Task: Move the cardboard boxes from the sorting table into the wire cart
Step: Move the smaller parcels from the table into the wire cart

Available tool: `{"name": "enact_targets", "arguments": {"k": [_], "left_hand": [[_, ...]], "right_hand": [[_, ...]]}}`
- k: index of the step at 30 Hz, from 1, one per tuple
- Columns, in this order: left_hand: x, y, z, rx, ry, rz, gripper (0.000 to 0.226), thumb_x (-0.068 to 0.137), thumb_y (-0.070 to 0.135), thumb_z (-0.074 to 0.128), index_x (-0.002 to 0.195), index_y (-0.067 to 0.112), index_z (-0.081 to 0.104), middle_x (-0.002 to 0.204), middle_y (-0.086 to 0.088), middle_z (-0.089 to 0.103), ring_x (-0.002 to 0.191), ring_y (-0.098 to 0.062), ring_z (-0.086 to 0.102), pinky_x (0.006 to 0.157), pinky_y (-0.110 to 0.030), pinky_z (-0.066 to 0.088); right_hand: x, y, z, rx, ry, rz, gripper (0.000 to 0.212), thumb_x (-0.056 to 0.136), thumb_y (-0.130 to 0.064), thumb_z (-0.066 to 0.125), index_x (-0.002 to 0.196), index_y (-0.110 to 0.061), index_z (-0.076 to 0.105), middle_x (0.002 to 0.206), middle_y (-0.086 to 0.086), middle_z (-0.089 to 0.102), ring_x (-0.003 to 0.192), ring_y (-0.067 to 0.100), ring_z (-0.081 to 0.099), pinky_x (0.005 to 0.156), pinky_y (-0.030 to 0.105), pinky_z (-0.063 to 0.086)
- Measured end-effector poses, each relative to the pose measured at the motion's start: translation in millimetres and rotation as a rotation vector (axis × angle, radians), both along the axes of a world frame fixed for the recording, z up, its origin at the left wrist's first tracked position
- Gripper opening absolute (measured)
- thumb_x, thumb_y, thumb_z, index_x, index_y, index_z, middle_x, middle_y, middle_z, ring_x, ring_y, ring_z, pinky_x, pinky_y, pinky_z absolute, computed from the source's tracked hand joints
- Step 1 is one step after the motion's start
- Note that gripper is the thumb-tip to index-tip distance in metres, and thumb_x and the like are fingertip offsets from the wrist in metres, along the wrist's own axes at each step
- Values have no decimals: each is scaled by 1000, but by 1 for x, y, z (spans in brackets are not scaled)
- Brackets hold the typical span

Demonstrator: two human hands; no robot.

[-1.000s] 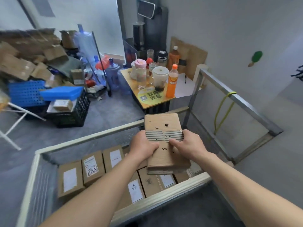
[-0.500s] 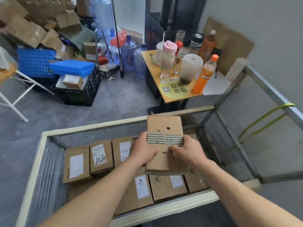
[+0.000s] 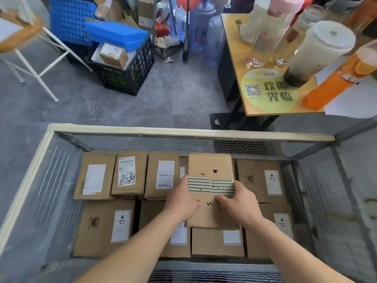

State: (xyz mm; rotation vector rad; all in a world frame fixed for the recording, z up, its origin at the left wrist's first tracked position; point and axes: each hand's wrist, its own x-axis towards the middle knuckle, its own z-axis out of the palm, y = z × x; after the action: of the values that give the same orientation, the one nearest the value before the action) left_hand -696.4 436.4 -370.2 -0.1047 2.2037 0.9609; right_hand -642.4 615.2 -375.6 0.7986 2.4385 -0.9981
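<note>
I hold a flat cardboard box (image 3: pixel 210 166) with a band of green-striped tape inside the wire cart (image 3: pixel 183 132). My left hand (image 3: pixel 180 201) grips its left edge and my right hand (image 3: pixel 240 203) grips its right edge. The box hovers just above several labelled cardboard boxes (image 3: pixel 128 176) that lie in two rows on the cart floor. It sits over the middle-right of those rows, and hides part of the boxes beneath it.
A small wooden table (image 3: pixel 265 78) with cups and an orange bottle (image 3: pixel 334 80) stands beyond the cart's far right corner. A black crate (image 3: pixel 126 74) with a blue lid and a small box sits on the grey floor, far left of it a white folding stand (image 3: pixel 40 64).
My head has tilted down and both hands have lowered the striped box from above the cart's rim to down inside the cart, close over the stacked boxes.
</note>
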Motion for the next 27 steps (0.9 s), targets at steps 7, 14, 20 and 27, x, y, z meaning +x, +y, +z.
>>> {"name": "enact_targets", "arguments": {"k": [7,14,20,27], "left_hand": [[-29,14,-104,-58,6,17,61,85,3,66,136,31,46,124,8,64,108,-18,62,93,-38,55],[-60,15,-174,-152,-21,0,65,91,2,51,152,18,33,135,0,57,115,-22,56,96,-34,49],[-69,17,-193,-184,5,-41,61,87,2,56,144,16,42,139,-4,50,126,-25,51,106,-37,45],[-60,9,-172,-171,43,-107,70,96,13,59,157,16,26,164,-1,24,146,-23,33,107,-23,24]], "right_hand": [[-34,13,-112,-45,-34,64,39,85,-42,71,114,-27,50,102,-8,59,91,16,57,78,30,50],[-59,8,-200,-133,-15,64,42,87,-33,73,121,-27,49,108,-11,59,97,15,56,80,29,47],[-73,1,-225,-196,-49,73,57,87,-26,70,134,-27,38,112,-4,63,97,24,61,80,34,49],[-76,-2,-192,-196,-26,124,48,90,-23,63,133,-28,46,116,-2,66,103,25,63,87,39,56]]}}
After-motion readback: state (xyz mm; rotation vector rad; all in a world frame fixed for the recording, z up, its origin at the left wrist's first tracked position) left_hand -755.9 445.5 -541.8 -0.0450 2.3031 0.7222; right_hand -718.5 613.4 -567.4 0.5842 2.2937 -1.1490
